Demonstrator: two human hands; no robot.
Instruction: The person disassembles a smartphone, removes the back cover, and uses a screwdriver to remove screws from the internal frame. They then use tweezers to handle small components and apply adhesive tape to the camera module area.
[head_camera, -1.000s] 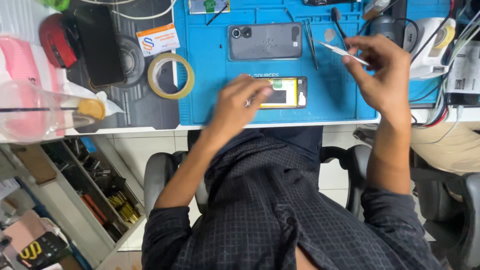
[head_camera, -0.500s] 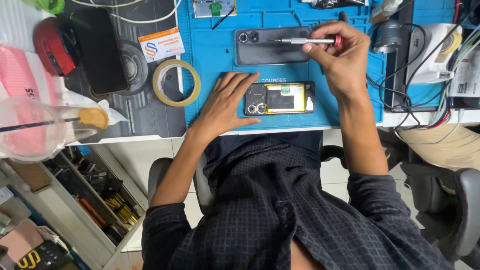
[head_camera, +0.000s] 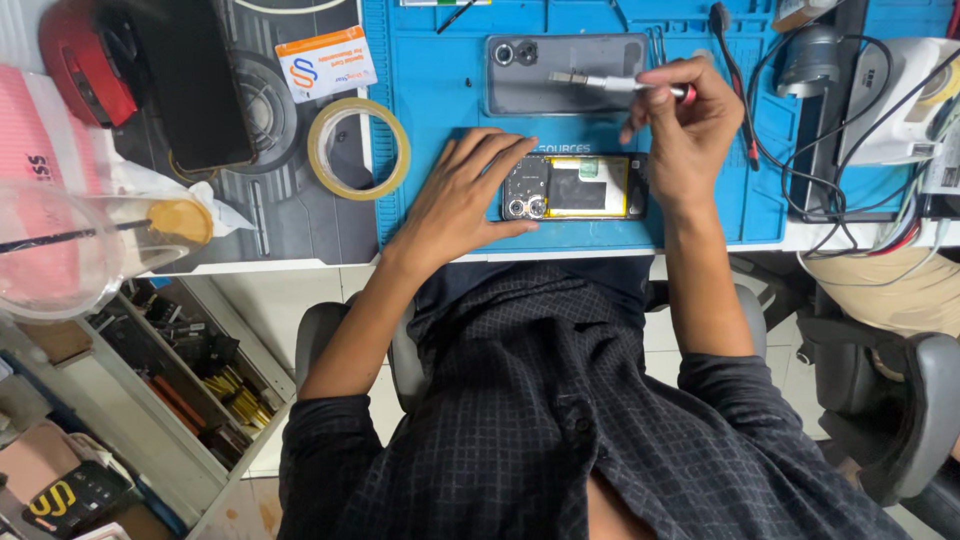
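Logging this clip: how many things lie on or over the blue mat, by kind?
Opened phone: 1
Grey back cover: 1
Screwdriver: 1
Tape roll, partly on the mat: 1
Total: 4

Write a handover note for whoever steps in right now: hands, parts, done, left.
Left hand: flat on the blue mat, fingers against the left end of the opened phone, steadying it.
Right hand: holds a silver screwdriver, lying level above the detached back cover, tip not on the phone.
Parts: opened phone at the mat's near edge, insides and yellow-edged battery exposed; back cover beyond it; tape roll to the left on the mat's edge.
Done: back cover is off.
Left: inner parts look in place; no screws seen laid out.
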